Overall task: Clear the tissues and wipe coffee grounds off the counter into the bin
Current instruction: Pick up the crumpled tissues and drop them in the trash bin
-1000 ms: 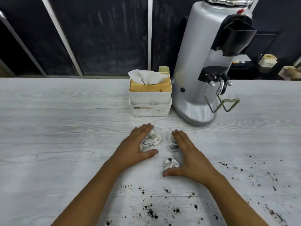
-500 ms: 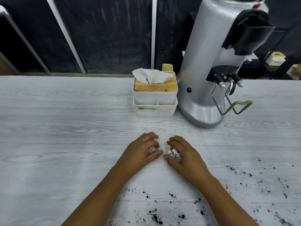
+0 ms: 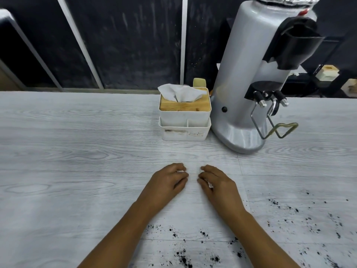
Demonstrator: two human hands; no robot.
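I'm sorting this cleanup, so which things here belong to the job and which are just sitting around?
Part of the job:
left hand gripping a crumpled tissue
right hand gripping another tissue
coffee grounds on the counter

Just lying about:
coffee grinder
tissue box

A café or coffee bar: a tall commercial coffee grinder [image 3: 249, 89] stands on a wood-grain surface [image 3: 77, 151] strewn with coffee grounds [image 3: 183, 258], beside a tissue box [image 3: 184, 113].

White tissues [image 3: 180, 171] balled inside both fists; grounds [image 3: 183, 258] scattered nearby.
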